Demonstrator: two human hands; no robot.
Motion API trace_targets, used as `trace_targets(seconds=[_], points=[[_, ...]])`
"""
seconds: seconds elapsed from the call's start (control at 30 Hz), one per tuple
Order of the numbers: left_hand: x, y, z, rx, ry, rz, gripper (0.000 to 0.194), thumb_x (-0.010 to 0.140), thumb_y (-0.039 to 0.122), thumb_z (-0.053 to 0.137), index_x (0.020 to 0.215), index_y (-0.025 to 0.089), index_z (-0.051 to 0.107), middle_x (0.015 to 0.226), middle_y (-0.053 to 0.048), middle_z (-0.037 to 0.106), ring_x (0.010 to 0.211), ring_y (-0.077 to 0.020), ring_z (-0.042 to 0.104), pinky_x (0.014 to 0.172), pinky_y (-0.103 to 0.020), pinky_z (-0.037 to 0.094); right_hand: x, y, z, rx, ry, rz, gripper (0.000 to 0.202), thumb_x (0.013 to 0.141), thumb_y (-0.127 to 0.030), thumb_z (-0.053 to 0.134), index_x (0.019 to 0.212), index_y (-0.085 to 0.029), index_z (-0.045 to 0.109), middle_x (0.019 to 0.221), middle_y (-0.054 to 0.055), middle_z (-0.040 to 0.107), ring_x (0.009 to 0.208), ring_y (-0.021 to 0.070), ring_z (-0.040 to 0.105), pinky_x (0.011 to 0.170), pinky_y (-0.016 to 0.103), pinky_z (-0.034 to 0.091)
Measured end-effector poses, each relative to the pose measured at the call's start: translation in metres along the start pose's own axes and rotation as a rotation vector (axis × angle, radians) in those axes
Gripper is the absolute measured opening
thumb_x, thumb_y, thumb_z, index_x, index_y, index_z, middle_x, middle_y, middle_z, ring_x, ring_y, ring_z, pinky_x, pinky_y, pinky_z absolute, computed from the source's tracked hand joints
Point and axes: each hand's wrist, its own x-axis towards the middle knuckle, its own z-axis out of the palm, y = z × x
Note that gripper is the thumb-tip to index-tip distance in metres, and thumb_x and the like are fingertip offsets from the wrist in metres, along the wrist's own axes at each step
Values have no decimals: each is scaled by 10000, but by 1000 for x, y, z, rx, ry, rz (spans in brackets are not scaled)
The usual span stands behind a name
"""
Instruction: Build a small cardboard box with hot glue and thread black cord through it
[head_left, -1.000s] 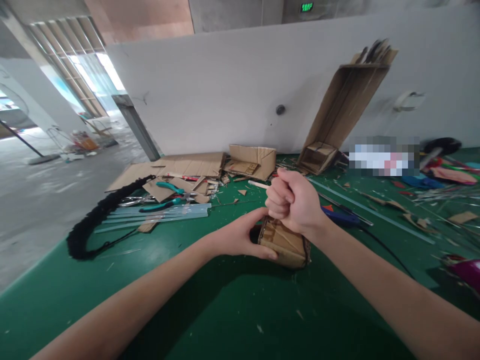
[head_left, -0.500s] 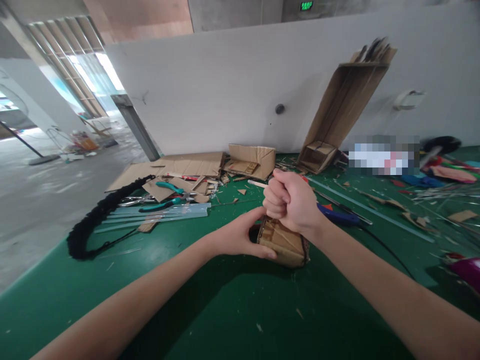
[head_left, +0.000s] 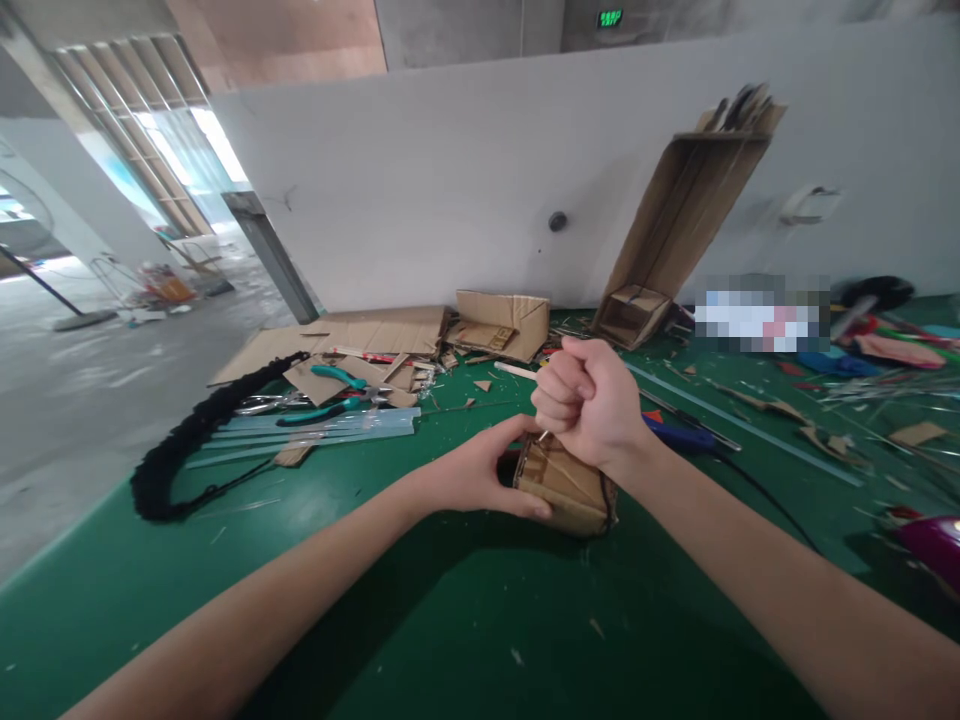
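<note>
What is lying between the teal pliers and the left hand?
In the head view, pale strips lie next to the pliers, then green table up to the left hand.

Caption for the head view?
Left hand steadies a small cardboard box on a green table, right fist above it.

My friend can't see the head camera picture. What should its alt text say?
A bare left hand holds a small brown cardboard box on a green table, and a closed right fist sits over its top. Farther left lie teal-handled metal pliers, brown cardboard scraps and a curved fuzzy black strip.
</note>
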Motion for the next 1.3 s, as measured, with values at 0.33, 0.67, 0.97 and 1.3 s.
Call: trace_targets(seconds=[0.33, 0.67, 0.97, 1.3], points=[[0, 0, 0, -43, -12, 16, 751, 683, 315, 767, 1320, 195, 387, 1378, -124, 449, 1269, -291, 442, 1041, -426, 392, 0, 2, 5, -55, 29, 43, 468, 809, -281, 410, 374, -188, 264, 392, -80, 156, 345, 49, 115, 335, 180, 83], [0, 0, 0, -22, -1, -19, 708, 673, 330, 773, 1271, 184, 421, 1266, -121, 531, 1193, -296, 501, 975, -433, 445, 2, 2, 6, -42, 97, 28, 479, 824, -273, 386, 370, -192, 259, 381, -78, 150, 344, 53, 100, 340, 191, 67], [0, -3, 0, -17, 1, -13, 773, 673, 350, 772, 1317, 175, 383, 1332, -133, 493, 1234, -303, 473, 1001, -426, 429, 1, 5, 6, -79, 55, -43, 473, 819, -274, 402, 380, -191, 246, 390, -76, 157, 351, 50, 121, 347, 194, 99], [-1, -7, 0, 45, 29, -33, 708, 670, 389, 767, 1265, 175, 447, 1312, -135, 530, 1206, -317, 504, 978, -445, 445, 0, 16, 8, -473, -124, -24, 476, 877, -238, 364, 404, -206, 310, 367, -67, 234, 352, 56, 191, 356, 216, 150]])
